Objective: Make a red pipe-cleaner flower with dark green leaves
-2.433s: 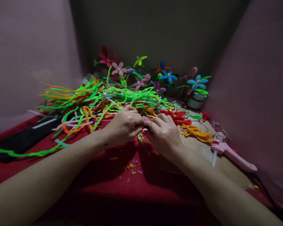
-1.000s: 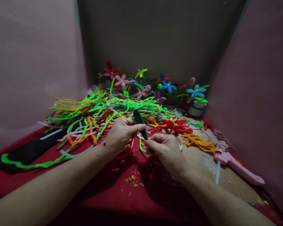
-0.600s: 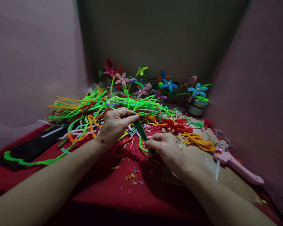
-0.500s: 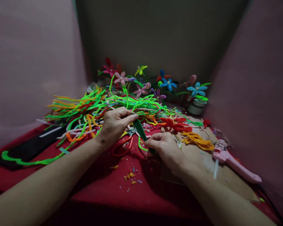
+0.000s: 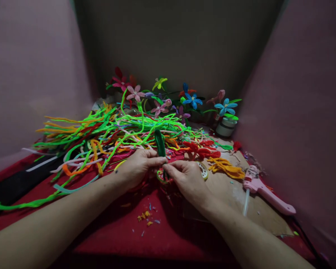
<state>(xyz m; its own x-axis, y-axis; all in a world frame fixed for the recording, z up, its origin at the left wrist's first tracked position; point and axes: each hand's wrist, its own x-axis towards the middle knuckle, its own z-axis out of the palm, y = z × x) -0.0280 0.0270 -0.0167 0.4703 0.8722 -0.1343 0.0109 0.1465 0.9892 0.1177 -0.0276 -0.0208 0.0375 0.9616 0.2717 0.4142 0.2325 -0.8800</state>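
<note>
A dark green folded pipe cleaner (image 5: 159, 143) stands upright between my two hands. My left hand (image 5: 138, 169) pinches its lower part with thumb and fingers. My right hand (image 5: 186, 176) pinches the same stem just below, fingertips nearly touching the left ones. Behind the hands spreads a big tangle of loose pipe cleaners (image 5: 100, 130), mostly neon green with orange, pink and white. Both hands hover just above the red cloth (image 5: 145, 231).
Finished pipe-cleaner flowers (image 5: 162, 99) stand along the back wall beside a small jar (image 5: 225, 127). Red (image 5: 203, 147) and orange bent pieces (image 5: 225, 167) lie to the right. A pink glue gun (image 5: 264, 190) rests on cardboard (image 5: 257, 216). A black strip (image 5: 19, 181) lies at left.
My left hand slid down the dark green pipe cleaner to meet the right hand, and the piece now stands upright instead of slanting. The red scissors are hidden under my hands.
</note>
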